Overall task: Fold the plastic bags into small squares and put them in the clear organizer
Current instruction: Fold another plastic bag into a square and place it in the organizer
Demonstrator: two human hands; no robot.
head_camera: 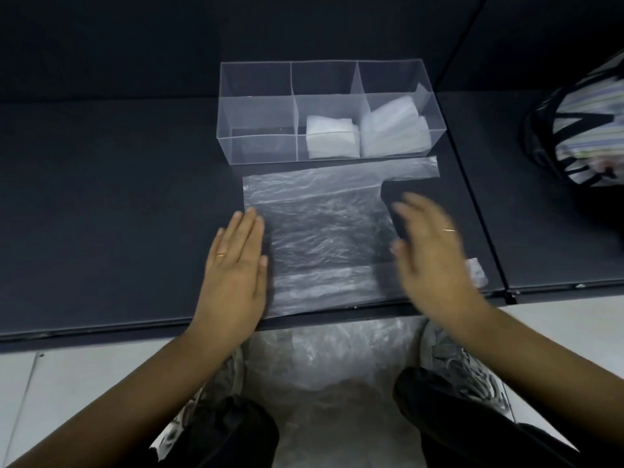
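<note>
A clear plastic bag (320,238) lies spread flat on the dark table (101,214), its handles pointing right. My left hand (236,268) rests flat, palm down, on the bag's left edge. Blurred by motion, my right hand (435,251) hovers flat over the bag's right side with fingers apart. Behind the bag stands the clear organizer (256,146) with three compartments. Folded white bags fill the middle compartment (332,136) and the right compartment (391,130); the left compartment holds nothing.
A heap of loose clear bags (334,359) lies on the floor between my feet, below the table's front edge. A striped fabric bag (587,130) sits at the far right. A seam (472,184) divides the table surface right of the organizer.
</note>
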